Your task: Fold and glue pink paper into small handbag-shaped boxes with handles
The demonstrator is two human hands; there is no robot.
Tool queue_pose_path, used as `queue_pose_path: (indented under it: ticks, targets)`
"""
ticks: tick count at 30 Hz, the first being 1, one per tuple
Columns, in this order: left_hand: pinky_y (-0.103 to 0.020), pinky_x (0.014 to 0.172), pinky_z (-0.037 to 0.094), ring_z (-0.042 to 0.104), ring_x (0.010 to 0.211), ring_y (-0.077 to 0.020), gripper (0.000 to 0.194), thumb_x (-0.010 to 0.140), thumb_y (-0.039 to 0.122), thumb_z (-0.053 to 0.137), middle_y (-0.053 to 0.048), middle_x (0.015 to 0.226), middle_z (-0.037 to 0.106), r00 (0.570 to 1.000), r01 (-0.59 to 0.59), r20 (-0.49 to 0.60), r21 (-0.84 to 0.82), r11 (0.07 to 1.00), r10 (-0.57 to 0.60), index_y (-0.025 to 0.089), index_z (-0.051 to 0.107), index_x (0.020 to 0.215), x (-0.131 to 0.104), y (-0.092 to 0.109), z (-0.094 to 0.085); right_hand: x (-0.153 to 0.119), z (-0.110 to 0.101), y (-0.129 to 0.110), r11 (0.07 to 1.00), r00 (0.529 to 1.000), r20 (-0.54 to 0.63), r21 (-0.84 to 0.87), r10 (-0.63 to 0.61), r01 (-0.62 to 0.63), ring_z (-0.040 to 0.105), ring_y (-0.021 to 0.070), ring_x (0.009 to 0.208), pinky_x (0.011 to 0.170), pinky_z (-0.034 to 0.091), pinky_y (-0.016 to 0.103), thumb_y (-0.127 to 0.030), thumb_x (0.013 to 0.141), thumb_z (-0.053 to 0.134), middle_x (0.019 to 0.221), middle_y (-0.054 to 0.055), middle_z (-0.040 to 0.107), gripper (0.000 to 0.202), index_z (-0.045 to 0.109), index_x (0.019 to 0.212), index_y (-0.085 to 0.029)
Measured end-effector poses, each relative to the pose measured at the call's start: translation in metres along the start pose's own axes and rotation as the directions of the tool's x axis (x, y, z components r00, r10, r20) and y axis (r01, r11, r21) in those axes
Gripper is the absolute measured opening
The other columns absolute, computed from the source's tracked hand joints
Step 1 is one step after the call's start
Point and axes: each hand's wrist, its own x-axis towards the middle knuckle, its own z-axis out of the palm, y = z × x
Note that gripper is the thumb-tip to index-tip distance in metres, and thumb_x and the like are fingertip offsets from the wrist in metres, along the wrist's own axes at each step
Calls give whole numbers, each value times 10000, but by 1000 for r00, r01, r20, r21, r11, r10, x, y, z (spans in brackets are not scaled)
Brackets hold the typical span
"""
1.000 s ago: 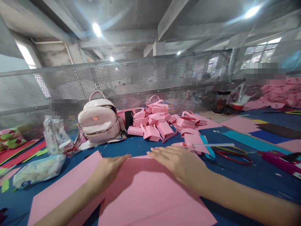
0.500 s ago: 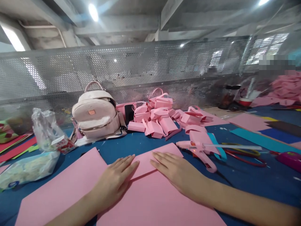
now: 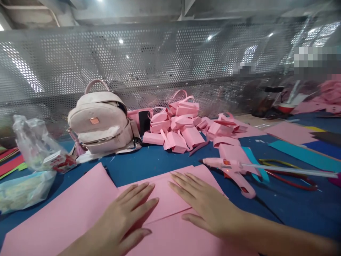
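Both palms face down over a pink sheet on the blue table, with a smaller pink piece lying on top of it. My left hand rests on the left side of the smaller piece, fingers stretched out and thumb apart. Flat across its right part lies my right hand, fingers extended and thumb spread. Neither hand grips anything. To the left is another large pink sheet. A pink hot glue gun with a clear glue stick lies to the right of my right hand.
Behind stand a pale backpack and a heap of small pink paper bags. Scissors lie right of the glue gun, near coloured sheets. Plastic bags and a small box sit left. A perforated metal screen spans the back.
The smaller pink piece and both hands have moved nearer to me on the sheet. My fingers and thumbs are more spread. The camera view has tilted downward.
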Motion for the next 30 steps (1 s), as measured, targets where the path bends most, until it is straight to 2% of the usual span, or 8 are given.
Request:
queue_pose_path:
  ticks: [3,5,7,9,13,16,23,30]
  targets:
    - [-496,1073,497,471,1393,-297,508,1014,391,482,-85,1569,417,999,-3,-54,-76,997,-1,242,416,1496,0,-1,-1,-3,9,7,998,1000,7,56,-8,7,278,301,1490,1218,256,514,-432,969,563,1617,120,295,696,302,1566,-187]
    - [-411,1067,518,505,1366,-243,432,1029,272,443,-61,1532,480,991,56,-112,-142,988,-73,260,467,1459,0,-2,1,-8,15,10,998,1000,-28,62,-8,10,273,283,1494,1223,247,503,-382,988,537,1618,104,298,656,294,1569,-198]
    - [-356,1058,525,516,1353,-211,442,1020,166,414,-48,1510,507,979,119,-142,-179,977,-145,273,491,1441,0,-4,5,-11,19,11,998,996,-87,56,-13,18,263,263,1498,1230,233,485,-328,1008,499,1618,93,303,606,303,1566,-196]
    - [-375,1066,518,504,1365,-218,478,1008,124,402,-51,1522,492,980,132,-124,-158,978,-153,271,476,1456,-1,-5,9,-13,19,10,998,992,-124,62,-20,28,269,259,1497,1230,240,469,-325,1014,483,1618,93,306,582,327,1559,-191]
    - [-470,1080,492,426,1427,-258,545,983,96,390,-64,1592,378,996,74,-38,-68,995,-77,242,403,1508,-5,-6,14,-10,15,10,993,995,-92,111,-26,36,291,288,1487,1214,273,500,-409,1011,482,1618,108,303,595,360,1548,-187]
    - [-462,1103,465,390,1450,-248,561,962,74,390,-64,1611,338,998,53,-22,-56,997,-54,223,414,1503,-6,-5,13,-7,13,11,989,996,-90,142,-25,37,273,298,1493,1212,264,518,-431,1007,486,1624,110,288,610,349,1553,-197]
    - [-418,1113,459,458,1408,-219,481,991,90,385,-83,1544,458,997,26,-67,-96,995,-32,192,487,1450,-5,-6,11,-7,14,11,988,995,-91,144,-47,60,270,285,1496,1212,266,517,-390,1009,483,1618,98,315,566,384,1538,-214]
    - [-332,1071,511,521,1358,-200,434,1017,87,360,-100,1489,528,983,81,-149,-176,981,-108,179,538,1401,-8,-9,15,-7,17,12,988,991,-124,136,-52,69,329,288,1473,1205,285,523,-349,996,491,1589,77,386,542,413,1522,-242]
